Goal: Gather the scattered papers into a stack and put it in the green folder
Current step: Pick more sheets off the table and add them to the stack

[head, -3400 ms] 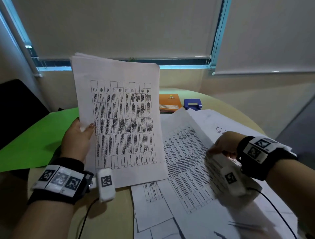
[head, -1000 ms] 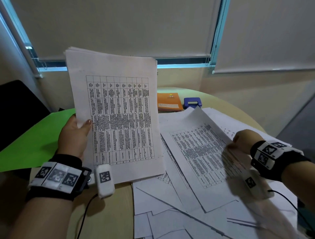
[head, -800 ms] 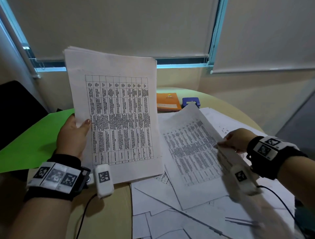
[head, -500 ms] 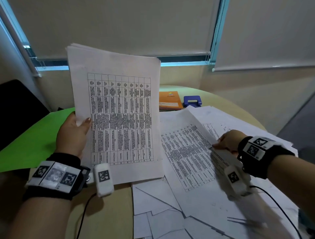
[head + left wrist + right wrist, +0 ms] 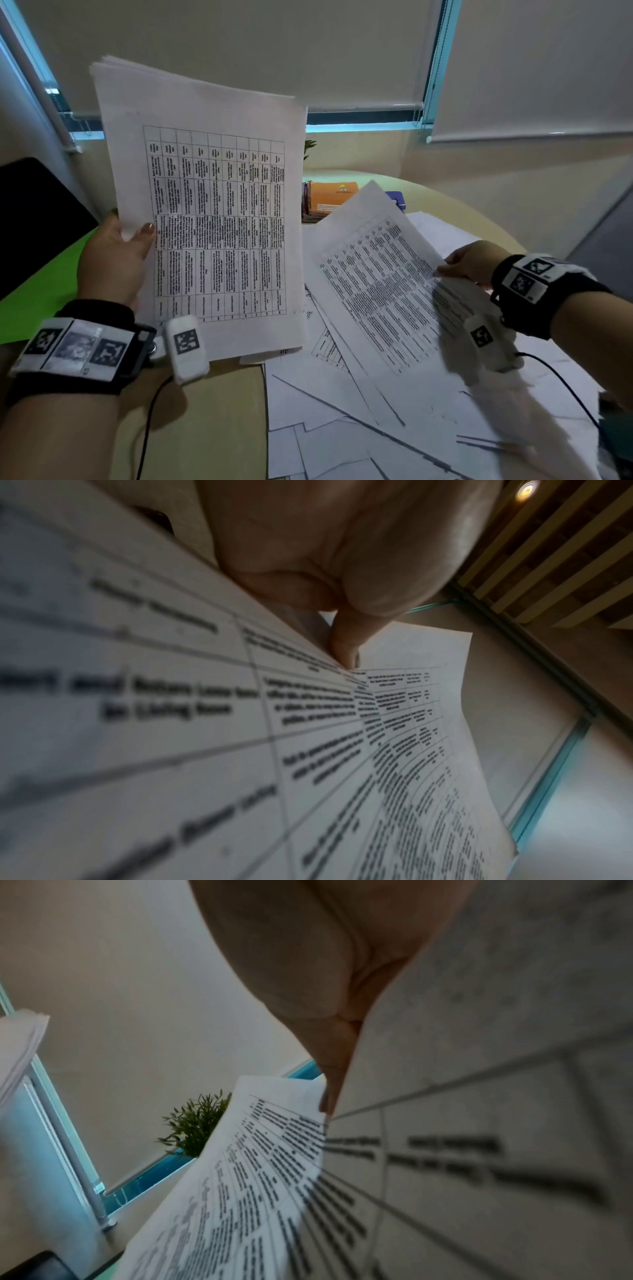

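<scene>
So the left hand (image 5: 111, 263) has a thick stack of papers (image 5: 212, 212) held nearly upright over the near left part of the table, thumb clamped across the front page, which carries a printed grid, and the rest of the fingers behind it; the bottom edge of the stack sits right down at the tabletop. The right hand (image 5: 474, 262) pinches the edge of a single sheet (image 5: 373, 284), also printed with a table, and has it lifted at a slant off the mess of loose papers (image 5: 359, 428) that covers most of the right side. Those loose ones overlap every which way, some face down. The green folder (image 5: 37, 294) lies flat on the left, partly behind the left wrist, with something dark (image 5: 34, 219) just past it that I can't make out. The table (image 5: 212, 428) itself is round with a pale, yellowish wood-look top. At the far side there's an orange spiral notebook (image 5: 330, 200), and a blue thing (image 5: 397, 200) peeks out beside it, mostly hidden by the lifted sheet. Behind all that is a window with pale roller blinds (image 5: 239, 51) pulled almost all the way down, teal frames between them, and a small green plant (image 5: 197, 1125) on the sill. The left wrist view catches a slatted ceiling with a round spotlight (image 5: 527, 489).
</scene>
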### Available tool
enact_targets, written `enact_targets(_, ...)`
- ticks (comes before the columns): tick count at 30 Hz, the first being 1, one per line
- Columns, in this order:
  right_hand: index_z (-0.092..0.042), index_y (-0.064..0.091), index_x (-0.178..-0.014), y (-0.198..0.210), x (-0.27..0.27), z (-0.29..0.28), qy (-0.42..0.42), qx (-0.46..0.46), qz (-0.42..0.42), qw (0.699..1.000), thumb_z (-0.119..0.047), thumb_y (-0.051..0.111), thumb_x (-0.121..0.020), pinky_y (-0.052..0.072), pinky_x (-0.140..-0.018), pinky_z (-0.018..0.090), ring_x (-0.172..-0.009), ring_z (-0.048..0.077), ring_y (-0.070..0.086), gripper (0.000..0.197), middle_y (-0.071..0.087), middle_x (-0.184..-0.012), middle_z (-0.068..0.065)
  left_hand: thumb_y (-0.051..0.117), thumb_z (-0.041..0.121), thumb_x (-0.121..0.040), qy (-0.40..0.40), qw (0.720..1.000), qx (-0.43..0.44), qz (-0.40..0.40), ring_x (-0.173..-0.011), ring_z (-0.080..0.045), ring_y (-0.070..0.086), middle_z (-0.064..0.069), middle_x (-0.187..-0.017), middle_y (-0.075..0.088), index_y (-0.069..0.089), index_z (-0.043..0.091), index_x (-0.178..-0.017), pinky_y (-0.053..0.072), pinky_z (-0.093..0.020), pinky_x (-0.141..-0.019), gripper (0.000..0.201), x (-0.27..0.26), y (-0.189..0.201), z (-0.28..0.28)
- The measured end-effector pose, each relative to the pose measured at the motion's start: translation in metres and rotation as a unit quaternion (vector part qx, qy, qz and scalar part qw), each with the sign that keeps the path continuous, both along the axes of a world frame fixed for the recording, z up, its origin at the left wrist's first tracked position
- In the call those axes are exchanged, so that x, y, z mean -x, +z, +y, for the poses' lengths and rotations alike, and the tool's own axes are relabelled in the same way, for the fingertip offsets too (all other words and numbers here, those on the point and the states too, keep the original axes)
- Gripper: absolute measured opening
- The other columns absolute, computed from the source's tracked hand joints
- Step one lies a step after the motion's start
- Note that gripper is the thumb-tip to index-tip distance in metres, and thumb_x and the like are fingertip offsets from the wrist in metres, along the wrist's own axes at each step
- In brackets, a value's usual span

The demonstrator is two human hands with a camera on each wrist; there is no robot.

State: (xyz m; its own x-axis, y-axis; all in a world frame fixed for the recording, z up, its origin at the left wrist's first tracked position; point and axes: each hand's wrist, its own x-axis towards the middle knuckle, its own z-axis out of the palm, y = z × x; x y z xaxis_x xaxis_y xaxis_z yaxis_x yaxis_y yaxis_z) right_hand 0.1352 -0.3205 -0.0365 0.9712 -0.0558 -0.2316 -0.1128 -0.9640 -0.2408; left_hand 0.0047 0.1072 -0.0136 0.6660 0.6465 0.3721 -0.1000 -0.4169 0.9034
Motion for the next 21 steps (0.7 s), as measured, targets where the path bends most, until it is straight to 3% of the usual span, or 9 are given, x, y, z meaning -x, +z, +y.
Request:
enact_targets(2,-0.011,0.064,-0.117,-0.004,0.000,0.007,0.030,0.080,0.031,0.996,-0.051,0.049,-0.091,0.042,-0.084,0.025,-0.100,0.021,0.058,0.050,0.065,-0.108,0.005,0.054,0.017,-0.095,-0.006,1.000,-0.004,-0.009,-0.095,-0.020,0.059,-0.004,-0.105,0.062,0.058,0.010,-0.118,0.046,-0.035,-0.091,0.024,-0.001,0.002,-0.002)
enact_targets(4,-0.009,0.068,-0.107,-0.015,-0.003,0.010,0.032,0.120,0.051,0.991,-0.054,0.045,-0.092,0.044,-0.086,0.026,-0.093,0.021,0.061,0.052,0.068,-0.105,0.006,0.053,0.014,-0.095,-0.013,1.000,-0.004,-0.017,-0.095,-0.019,0.058,-0.005,-0.105,0.062,0.058,0.011,-0.118,0.045,-0.033,-0.091,0.024,-0.001,0.003,-0.004)
enact_targets(6,-0.008,0.065,-0.068,-0.022,-0.002,0.013,0.007,0.087,0.061,0.994,-0.051,0.053,-0.089,0.045,-0.070,0.025,-0.062,0.018,0.056,0.050,0.068,-0.061,0.002,0.054,0.014,-0.095,-0.016,1.000,-0.005,-0.013,-0.095,-0.021,0.059,-0.005,-0.105,0.062,0.058,0.015,-0.116,0.046,-0.034,-0.090,0.021,-0.001,0.002,-0.005)
enact_targets(8,-0.010,0.052,-0.053,-0.023,0.004,0.020,-0.022,0.035,0.054,0.998,-0.054,0.063,-0.080,0.040,-0.055,0.024,-0.051,0.014,0.050,0.053,0.052,-0.033,-0.005,0.054,0.015,-0.095,-0.016,1.000,-0.005,-0.002,-0.096,-0.023,0.060,-0.005,-0.105,0.063,0.058,0.014,-0.117,0.047,-0.038,-0.093,0.023,-0.001,0.000,-0.005)
enact_targets(9,-0.009,0.052,-0.055,-0.025,0.005,0.021,-0.026,0.024,0.059,0.998,-0.057,0.067,-0.075,0.039,-0.054,0.024,-0.053,0.015,0.051,0.054,0.053,-0.037,-0.004,0.054,0.015,-0.095,-0.016,1.000,-0.005,0.001,-0.096,-0.024,0.060,-0.005,-0.105,0.063,0.058,0.012,-0.118,0.047,-0.039,-0.094,0.023,-0.001,0.000,-0.005)
enact_targets(11,-0.004,0.058,-0.072,-0.028,0.005,0.021,-0.006,0.036,0.076,0.996,-0.060,0.070,-0.070,0.041,-0.063,0.025,-0.068,0.019,0.055,0.057,0.060,-0.064,0.002,0.054,0.014,-0.095,-0.013,1.000,-0.014,0.002,-0.095,-0.022,0.059,-0.005,-0.104,0.062,0.057,0.009,-0.117,0.046,-0.038,-0.092,0.023,-0.002,0.000,-0.007)
enact_targets(14,-0.003,0.065,-0.102,-0.031,0.005,0.023,0.009,0.053,0.083,0.995,-0.059,0.072,-0.068,0.044,-0.074,0.025,-0.089,0.022,0.057,0.066,0.062,-0.092,0.007,0.052,0.013,-0.096,-0.012,1.000,-0.023,0.001,-0.093,-0.018,0.056,-0.002,-0.098,0.061,0.056,0.006,-0.117,0.042,-0.028,-0.085,0.023,-0.003,0.000,-0.012)
enact_targets(18,-0.007,0.067,-0.096,-0.036,0.004,0.027,0.015,0.077,0.058,0.995,-0.059,0.070,-0.071,0.045,-0.072,0.025,-0.084,0.022,0.060,0.058,0.064,-0.086,0.004,0.052,0.012,-0.095,-0.022,1.000,-0.005,0.002,-0.085,-0.017,0.056,0.015,-0.083,0.056,0.057,0.014,-0.115,0.039,-0.025,-0.083,0.020,-0.006,-0.001,-0.016)
enact_targets(21,-0.006,0.066,-0.103,-0.035,0.004,0.029,0.023,0.099,0.045,0.994,-0.053,0.064,-0.079,0.042,-0.067,0.024,-0.079,0.022,0.054,0.053,0.058,-0.082,0.004,0.054,0.013,-0.095,-0.027,1.000,-0.002,-0.003,-0.091,-0.018,0.056,0.012,-0.082,0.058,0.056,0.017,-0.105,0.041,-0.028,-0.082,0.012,-0.010,-0.004,-0.014)
